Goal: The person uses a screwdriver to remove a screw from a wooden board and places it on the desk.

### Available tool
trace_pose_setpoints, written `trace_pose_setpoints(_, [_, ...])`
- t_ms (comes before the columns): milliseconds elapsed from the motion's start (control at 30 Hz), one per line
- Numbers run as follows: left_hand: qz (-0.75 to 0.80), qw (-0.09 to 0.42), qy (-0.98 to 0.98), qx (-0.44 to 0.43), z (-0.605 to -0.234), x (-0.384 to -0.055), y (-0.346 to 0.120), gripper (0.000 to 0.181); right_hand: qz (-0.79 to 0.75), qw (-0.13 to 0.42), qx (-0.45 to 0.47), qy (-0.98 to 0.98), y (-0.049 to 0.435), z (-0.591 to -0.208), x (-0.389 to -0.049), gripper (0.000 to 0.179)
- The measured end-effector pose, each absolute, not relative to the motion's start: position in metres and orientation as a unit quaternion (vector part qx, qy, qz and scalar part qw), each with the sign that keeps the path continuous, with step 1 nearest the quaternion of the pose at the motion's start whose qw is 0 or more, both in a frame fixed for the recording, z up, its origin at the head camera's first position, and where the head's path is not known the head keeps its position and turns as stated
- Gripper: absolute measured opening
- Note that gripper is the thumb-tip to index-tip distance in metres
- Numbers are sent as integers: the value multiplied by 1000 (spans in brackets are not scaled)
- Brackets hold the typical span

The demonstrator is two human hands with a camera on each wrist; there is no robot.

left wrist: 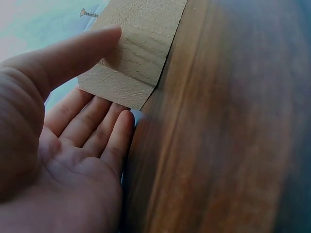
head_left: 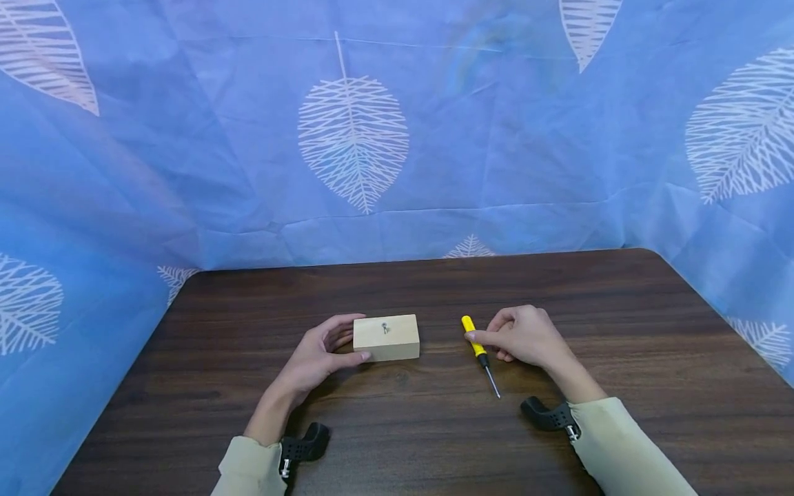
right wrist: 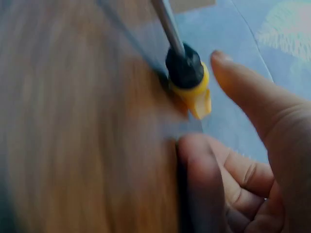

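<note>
Blue leaf-print cloth [head_left: 446, 158] rises beyond both hands; dark wooden table [head_left: 397, 441] below them. We see the left hand [head_left: 310, 358] holding a block by its near end, thumb flat against the side facing the person, fingers behind. Right hand [head_left: 526, 335]: other fingers curled, thumb and index finger parted about a tool handle, a gap visible on the thumb side in the wrist view (contact elsewhere we cannot tell). Pale wooden block [head_left: 397, 340]: most of it extends rightward out of the left grip. Screwdriver [head_left: 482, 359]: yellow handle at the right thumb, butt just past it, shaft angling back toward the person. Screw [head_left: 385, 328]: standing in the block's top, clear of the left fingers.
</note>
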State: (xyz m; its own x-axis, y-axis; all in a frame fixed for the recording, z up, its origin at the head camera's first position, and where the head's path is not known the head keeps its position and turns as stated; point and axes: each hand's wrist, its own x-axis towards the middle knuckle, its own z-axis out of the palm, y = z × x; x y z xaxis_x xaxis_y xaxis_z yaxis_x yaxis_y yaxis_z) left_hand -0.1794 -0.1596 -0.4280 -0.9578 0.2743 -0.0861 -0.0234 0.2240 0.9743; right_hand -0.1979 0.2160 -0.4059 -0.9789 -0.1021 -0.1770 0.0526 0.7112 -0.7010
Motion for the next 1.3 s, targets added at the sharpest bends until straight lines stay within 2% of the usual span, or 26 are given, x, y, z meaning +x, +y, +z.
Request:
trace_pose_setpoints(300, [613,116,778,73,-428,-177,-160,65,-368,104,-29,924,205,-402,-198,35])
trace_pose_setpoints(600, [607,112,784,69,-427,-177,-158,64,-408,122,-20,905,211,-408,-199,33])
trace_pose_setpoints(833, [606,113,785,66,-427,-176,-157,63,-516,150,3,843,225,-414,-203,41])
trace_pose_setpoints(1100, [604,112,786,69,-427,-175,-157,63,-605,143,-5,783,237,-417,-205,46])
trace_pose_setpoints(1300, [602,111,788,66,-427,-175,-156,64,-735,133,-22,664,252,-420,-203,51])
